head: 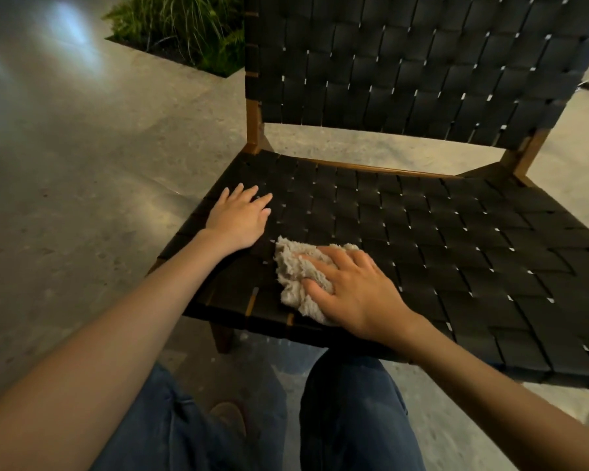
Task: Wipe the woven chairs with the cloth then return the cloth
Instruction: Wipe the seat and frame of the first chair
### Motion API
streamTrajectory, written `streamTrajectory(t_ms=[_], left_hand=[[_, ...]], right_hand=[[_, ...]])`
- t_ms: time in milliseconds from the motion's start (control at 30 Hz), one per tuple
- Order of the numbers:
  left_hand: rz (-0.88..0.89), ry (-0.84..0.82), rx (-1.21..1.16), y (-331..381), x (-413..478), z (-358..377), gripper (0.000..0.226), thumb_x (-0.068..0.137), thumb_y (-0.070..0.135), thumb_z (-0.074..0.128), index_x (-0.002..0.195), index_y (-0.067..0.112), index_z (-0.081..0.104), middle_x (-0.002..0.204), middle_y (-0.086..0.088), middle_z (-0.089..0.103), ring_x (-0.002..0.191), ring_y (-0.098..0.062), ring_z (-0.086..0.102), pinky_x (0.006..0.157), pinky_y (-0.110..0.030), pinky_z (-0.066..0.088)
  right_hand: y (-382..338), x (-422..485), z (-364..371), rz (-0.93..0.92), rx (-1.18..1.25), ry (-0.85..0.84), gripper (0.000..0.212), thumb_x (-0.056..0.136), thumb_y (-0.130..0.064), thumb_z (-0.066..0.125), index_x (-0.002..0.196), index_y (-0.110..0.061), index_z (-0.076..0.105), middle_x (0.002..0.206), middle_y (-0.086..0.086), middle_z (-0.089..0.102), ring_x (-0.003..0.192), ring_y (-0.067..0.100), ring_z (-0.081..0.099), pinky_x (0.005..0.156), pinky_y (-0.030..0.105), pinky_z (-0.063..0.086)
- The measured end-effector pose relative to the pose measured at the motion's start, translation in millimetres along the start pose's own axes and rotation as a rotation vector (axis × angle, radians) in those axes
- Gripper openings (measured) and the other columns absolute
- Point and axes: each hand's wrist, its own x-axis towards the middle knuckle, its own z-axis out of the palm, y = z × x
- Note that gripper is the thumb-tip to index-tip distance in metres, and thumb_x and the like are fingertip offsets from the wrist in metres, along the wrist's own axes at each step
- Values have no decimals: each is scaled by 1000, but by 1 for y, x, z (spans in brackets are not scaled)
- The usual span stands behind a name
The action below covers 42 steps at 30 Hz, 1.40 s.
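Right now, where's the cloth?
In the head view, the cloth lies on the woven seat near its front-left corner, under the right hand, beside the left hand.

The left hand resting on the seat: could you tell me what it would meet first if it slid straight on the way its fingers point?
Probably the wooden rear rail of the seat; only bare weave lies between it and the left hand, though depth is uncertain.

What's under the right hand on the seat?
The right hand presses a crumpled beige cloth onto the woven seat. The cloth's right part and the weave beneath are covered.
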Motion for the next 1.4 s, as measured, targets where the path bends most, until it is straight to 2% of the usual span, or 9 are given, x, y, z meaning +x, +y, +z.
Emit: streamTrajectory(t_ms=[100, 200, 400, 600, 833, 967, 1100, 1267, 1400], left_hand=[[-18, -2, 26, 5, 3, 2, 47, 104, 36, 23, 150, 27, 21, 158, -2, 16, 147, -24, 7, 120, -42, 5], [-13, 5, 48, 8, 12, 6, 48, 103, 36, 22, 150, 27, 20, 159, -1, 15, 147, -23, 5, 119, -43, 3], [37, 25, 67, 12, 30, 15, 49, 103, 38, 22, 150, 27, 19, 159, -3, 11, 147, -23, 4, 119, -43, 0], [83, 68, 18, 18, 53, 27, 48, 103, 30, 24, 150, 25, 19, 159, -2, 12, 147, -22, 5, 119, -40, 3], [120, 73, 3, 16, 62, 32, 50, 102, 38, 20, 151, 27, 17, 160, 0, 8, 147, -22, 2, 119, -40, 1], [121, 73, 5, 16, 62, 32, 49, 102, 38, 20, 150, 28, 17, 160, 1, 9, 147, -22, 2, 118, -39, 1], [121, 70, 2, 17, 57, 29, 48, 102, 38, 22, 150, 30, 20, 159, 1, 13, 147, -23, 6, 119, -40, 3], [114, 56, -13, 21, 45, 22, 46, 103, 36, 24, 149, 30, 24, 158, 0, 17, 146, -24, 7, 119, -40, 6], [55, 56, -11, 32, 39, 19, 45, 103, 33, 27, 147, 28, 28, 157, -1, 22, 146, -27, 12, 119, -41, 10]], right_hand=[[11, 29, 3, 90, -34, -61, 56, 97, -57, 23, 150, -39, 15, 159, 0, 13, 144, 32, 10, 118, 50, 8], [23, 66, 7, 163, -23, -83, 57, 98, -56, 19, 151, -39, 7, 161, 0, 3, 146, 35, -3, 116, 54, -3], [47, 148, 14, 292, -29, -8, 58, 98, -55, 18, 151, -37, 4, 161, 0, 0, 145, 36, -7, 114, 57, -7], [71, 209, 16, 341, -18, 99, 58, 98, -55, 19, 152, -35, 9, 161, 1, 3, 146, 36, -7, 114, 57, -8], [89, 254, 7, 364, -53, 184, 58, 97, -56, 20, 151, -33, 17, 159, 7, 15, 145, 37, 5, 115, 57, 0], [93, 260, 4, 405, -56, 206, 58, 97, -56, 20, 150, -32, 21, 155, 12, 24, 142, 39, 14, 115, 57, 7], [92, 247, 2, 492, -24, 196, 58, 98, -52, 19, 151, -28, 17, 157, 12, 17, 144, 41, 6, 115, 59, -1], [92, 195, 4, 389, -24, 123, 60, 98, -51, 23, 152, -28, 13, 159, 8, 12, 144, 38, 2, 115, 56, -4], [81, 144, 11, 329, -37, 22, 61, 96, -55, 22, 151, -29, 17, 159, 6, 14, 143, 37, 7, 117, 53, 7]])
